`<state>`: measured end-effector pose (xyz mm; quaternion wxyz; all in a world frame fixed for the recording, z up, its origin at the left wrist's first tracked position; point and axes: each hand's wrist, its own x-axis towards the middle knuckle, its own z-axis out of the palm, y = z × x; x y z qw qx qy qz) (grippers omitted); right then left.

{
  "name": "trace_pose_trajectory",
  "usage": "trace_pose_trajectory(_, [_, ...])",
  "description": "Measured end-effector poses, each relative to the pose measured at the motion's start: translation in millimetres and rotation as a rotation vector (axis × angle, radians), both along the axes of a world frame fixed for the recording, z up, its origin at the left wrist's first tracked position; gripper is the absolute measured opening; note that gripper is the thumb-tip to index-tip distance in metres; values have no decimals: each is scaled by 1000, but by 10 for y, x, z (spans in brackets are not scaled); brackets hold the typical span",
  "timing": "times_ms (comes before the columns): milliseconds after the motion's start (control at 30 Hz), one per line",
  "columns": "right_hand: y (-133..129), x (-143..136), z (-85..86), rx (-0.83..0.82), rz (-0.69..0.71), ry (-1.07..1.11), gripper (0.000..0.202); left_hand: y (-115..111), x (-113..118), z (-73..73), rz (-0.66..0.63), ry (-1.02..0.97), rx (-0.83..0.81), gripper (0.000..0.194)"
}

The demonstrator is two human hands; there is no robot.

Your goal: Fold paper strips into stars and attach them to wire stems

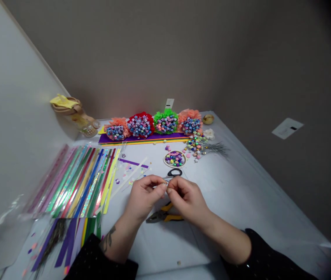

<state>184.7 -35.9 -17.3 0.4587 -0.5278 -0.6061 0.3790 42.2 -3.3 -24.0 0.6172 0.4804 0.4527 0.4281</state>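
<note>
My left hand (147,194) and my right hand (187,196) meet fingertip to fingertip above the table. Both are closed in a pinch, and whatever sits between the fingertips is too small and hidden to name. Just beyond the fingers lie scissors (176,172) with dark handles, partly covered by my hands. Below my hands rest pliers (157,216) with yellow and black grips, their handles partly behind my right hand. An oval dish (164,160) full of small colourful folded paper stars (175,158) stands past the scissors.
Shiny paper strips (80,182) in plastic sleeves cover the left side. Several star bouquets (141,125) in crepe paper line the back, by the wall. Wire stems with stars (200,144) lie at the back right. A tan wooden-looking object (79,116) stands back left.
</note>
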Motion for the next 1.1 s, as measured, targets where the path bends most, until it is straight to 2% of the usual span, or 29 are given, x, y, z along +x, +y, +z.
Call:
trace_pose_trajectory(267, [-21, -26, -6, -126, 28, 179, 11, -22, 32, -22, -13, -117, -34, 13])
trace_pose_trajectory(600, [-6, -113, -51, -174, 33, 454, 17, -22, 118, 64, 47, -193, -108, 16])
trace_pose_trajectory(833, [-1, -114, -65, -172, 42, 451, 19, -36, 140, 75, 107, -292, -228, 20])
trace_pose_trajectory(1100, [4, -46, -20, -174, 31, 263, 16, -18, 112, 63, 51, -222, -142, 14])
